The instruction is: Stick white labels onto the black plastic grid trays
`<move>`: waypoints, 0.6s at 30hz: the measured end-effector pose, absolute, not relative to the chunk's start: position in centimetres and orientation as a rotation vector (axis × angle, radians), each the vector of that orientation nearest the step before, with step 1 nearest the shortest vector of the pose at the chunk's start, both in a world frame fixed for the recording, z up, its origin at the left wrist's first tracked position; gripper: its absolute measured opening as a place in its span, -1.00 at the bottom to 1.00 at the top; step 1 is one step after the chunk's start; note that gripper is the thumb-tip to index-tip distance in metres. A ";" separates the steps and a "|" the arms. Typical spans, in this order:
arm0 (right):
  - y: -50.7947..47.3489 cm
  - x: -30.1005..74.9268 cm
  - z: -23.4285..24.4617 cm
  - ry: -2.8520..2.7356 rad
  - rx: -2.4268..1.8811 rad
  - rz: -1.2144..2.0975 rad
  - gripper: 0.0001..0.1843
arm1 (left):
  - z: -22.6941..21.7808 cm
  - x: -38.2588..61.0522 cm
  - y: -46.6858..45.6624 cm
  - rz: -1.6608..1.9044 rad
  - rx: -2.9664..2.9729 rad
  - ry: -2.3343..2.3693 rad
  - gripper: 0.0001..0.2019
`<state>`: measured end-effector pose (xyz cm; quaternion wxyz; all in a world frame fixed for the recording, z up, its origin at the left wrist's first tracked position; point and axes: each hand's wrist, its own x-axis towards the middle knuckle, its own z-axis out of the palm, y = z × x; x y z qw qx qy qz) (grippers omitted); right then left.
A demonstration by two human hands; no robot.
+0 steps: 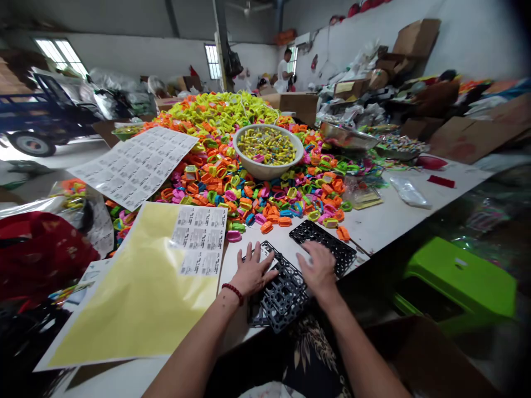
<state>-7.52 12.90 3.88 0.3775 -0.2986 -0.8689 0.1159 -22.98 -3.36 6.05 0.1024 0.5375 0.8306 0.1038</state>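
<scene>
My left hand (253, 272) lies flat with fingers spread on a stack of black plastic grid trays (279, 298) at the table's near edge; a red bead bracelet is on that wrist. My right hand (317, 268) rests palm down, fingers stretched out, on another black grid tray (327, 239) just beyond. Neither hand grips anything. A big heap of small colourful plastic rings (249, 188) in orange, pink, green and yellow covers the table behind the trays.
A white bowl (267, 163) of yellow pieces sits in the heap. A yellow backing sheet (136, 298) with white labels (199, 243) lies left, another label sheet (133, 163) behind it. A green stool (460, 276) stands right. A person (284, 69) stands far back.
</scene>
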 end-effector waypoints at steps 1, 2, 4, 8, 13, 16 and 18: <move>14.9 -6.8 3.9 -2.236 -0.935 0.220 -0.48 | 6.3 -23.0 -3.4 0.313 1.587 2.420 -0.42; 16.9 -6.1 4.0 -2.277 -1.103 0.162 -0.30 | 6.6 -22.8 -3.6 0.333 1.596 2.403 -0.42; 20.2 -4.9 4.1 -2.385 -1.340 0.134 -0.04 | 7.4 -21.8 -4.4 0.430 1.615 2.439 -0.44; 23.0 -3.6 4.4 -2.540 -1.380 0.123 0.02 | 8.5 -19.2 -7.9 0.749 1.592 2.595 -0.54; 25.5 -2.9 5.6 -2.472 -1.399 0.267 -0.06 | 8.6 -20.6 -14.6 1.003 1.285 2.802 -0.72; 27.5 -3.2 6.7 -2.372 -1.420 0.432 -0.49 | 8.5 -23.2 -18.7 1.141 0.955 2.885 -0.73; 27.9 -3.5 7.5 -2.236 -1.405 0.577 -0.75 | 8.6 -23.8 -20.9 1.280 0.746 2.846 -0.74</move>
